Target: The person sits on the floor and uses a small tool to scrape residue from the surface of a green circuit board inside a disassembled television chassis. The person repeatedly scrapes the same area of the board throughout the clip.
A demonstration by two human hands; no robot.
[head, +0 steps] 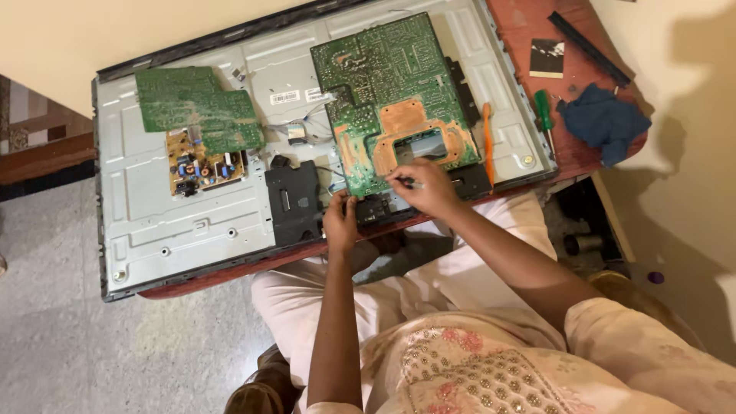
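Observation:
A large green circuit board [383,84] lies solder side up on the open grey metal back of a flat television [184,222]. My right hand [423,185] grips a thin dark tool [405,182] whose tip touches the board's near edge. My left hand [340,222] rests at the board's near left corner, fingers curled on its edge beside a black plastic bracket [293,201]. A second green board [195,103] lies at the panel's left, over a small yellow-brown board [205,165] with components.
An orange-handled tool [487,142] lies on the panel right of the big board. On the red-brown table [529,19] lie a green-handled screwdriver [544,111], a blue cloth [604,119], a dark card [547,57] and a black strip [586,46]. Grey floor lies left.

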